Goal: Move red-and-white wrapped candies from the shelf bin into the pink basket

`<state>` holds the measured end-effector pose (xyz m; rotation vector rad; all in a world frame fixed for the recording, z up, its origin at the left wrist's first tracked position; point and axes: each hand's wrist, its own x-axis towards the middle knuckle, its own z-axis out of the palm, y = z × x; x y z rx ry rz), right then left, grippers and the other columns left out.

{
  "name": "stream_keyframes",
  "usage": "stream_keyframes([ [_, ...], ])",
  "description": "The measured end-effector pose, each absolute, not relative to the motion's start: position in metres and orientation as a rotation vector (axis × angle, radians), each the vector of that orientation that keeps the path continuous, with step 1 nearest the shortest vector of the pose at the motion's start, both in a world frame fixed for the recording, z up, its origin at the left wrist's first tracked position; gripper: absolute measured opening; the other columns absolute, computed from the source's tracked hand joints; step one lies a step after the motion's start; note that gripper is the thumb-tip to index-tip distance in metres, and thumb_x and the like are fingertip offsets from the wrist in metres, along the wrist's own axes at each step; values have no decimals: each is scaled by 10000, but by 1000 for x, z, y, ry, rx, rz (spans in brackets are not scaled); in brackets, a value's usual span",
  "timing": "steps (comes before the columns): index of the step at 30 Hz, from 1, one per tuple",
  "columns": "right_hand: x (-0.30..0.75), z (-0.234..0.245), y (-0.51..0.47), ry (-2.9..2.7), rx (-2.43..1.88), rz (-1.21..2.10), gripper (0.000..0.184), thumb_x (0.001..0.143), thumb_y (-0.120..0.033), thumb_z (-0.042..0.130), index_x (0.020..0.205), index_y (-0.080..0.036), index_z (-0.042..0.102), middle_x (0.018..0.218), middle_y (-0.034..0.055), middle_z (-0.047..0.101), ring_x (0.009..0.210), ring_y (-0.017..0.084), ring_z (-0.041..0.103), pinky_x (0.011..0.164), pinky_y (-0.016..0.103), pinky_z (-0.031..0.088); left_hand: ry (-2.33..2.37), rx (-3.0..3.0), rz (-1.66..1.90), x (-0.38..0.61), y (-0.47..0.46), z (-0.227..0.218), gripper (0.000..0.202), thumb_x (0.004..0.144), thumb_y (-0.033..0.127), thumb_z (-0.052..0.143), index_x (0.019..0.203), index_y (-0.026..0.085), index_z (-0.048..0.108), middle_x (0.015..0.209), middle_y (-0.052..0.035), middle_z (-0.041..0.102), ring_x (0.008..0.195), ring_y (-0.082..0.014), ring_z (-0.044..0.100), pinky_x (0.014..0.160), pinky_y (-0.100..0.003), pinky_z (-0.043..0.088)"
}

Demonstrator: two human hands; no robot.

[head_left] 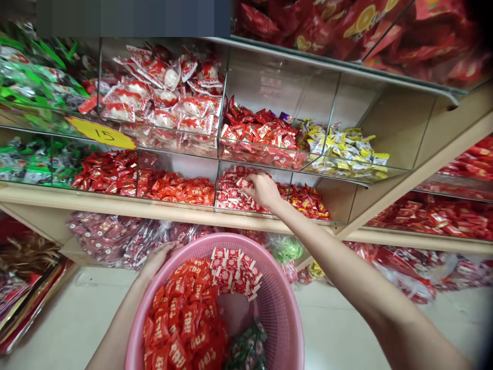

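Note:
My left hand (159,258) grips the far left rim of a pink plastic basket (283,300), its fingers partly hidden behind the rim. In the basket, orange-red wrapped candies (185,316) fill the left side, red-and-white wrapped candies (234,272) lie at the far side, and dark green wrapped pieces (248,344) sit near the front right. My right hand (265,190) reaches into a lower shelf bin of the same red-and-white candies (231,198). Its thumb and fingers are pinched on one wrapped candy (243,182).
Clear dividers and a glass shelf edge (169,146) surround the bins. Above are white-and-red candies (165,97), red ones (262,131) and yellow-white ones (346,149). A yellow tag (102,133) reads 15. Bagged goods (111,236) lie below the wooden ledge (185,213), over a pale tiled floor (100,293).

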<state>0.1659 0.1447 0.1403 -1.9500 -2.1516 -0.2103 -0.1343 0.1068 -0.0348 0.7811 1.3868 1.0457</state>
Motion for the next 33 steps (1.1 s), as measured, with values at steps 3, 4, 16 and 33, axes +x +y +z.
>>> stream_keyframes([
  [3, 171, 135, 99, -2229, -1715, -120, 284, 837, -358, 507, 1036, -172, 585, 1009, 78, 513, 925, 180, 512, 756, 262, 391, 1451, 852, 1024, -131, 104, -27, 133, 756, 151, 557, 779, 150, 688, 836, -50, 742, 868, -168, 677, 819, -249, 507],
  [4, 172, 129, 82, -2272, -1669, -44, 263, 838, -344, 510, 1017, -167, 589, 982, 70, 513, 905, 171, 510, 744, 255, 392, 1465, 869, 1021, -130, 103, -26, 132, 754, 162, 560, 782, 151, 689, 833, -47, 743, 872, -171, 675, 824, -255, 506],
  [16, 153, 21, -5, -2638, -1990, 418, 134, 772, -274, 598, 839, -171, 650, 979, 80, 583, 871, 187, 566, 713, 256, 434, 1444, 955, 1025, -132, 103, -32, 133, 761, 211, 549, 804, 166, 667, 867, -48, 740, 874, -172, 675, 795, -254, 518],
  [33, 127, 17, 1, -2688, -2122, 366, 179, 800, -152, 532, 920, -110, 658, 966, 131, 639, 872, 225, 606, 690, 285, 483, 1409, 947, 1052, -136, 105, -41, 132, 742, 220, 573, 818, 165, 666, 849, -52, 741, 875, -184, 676, 818, -280, 516],
])
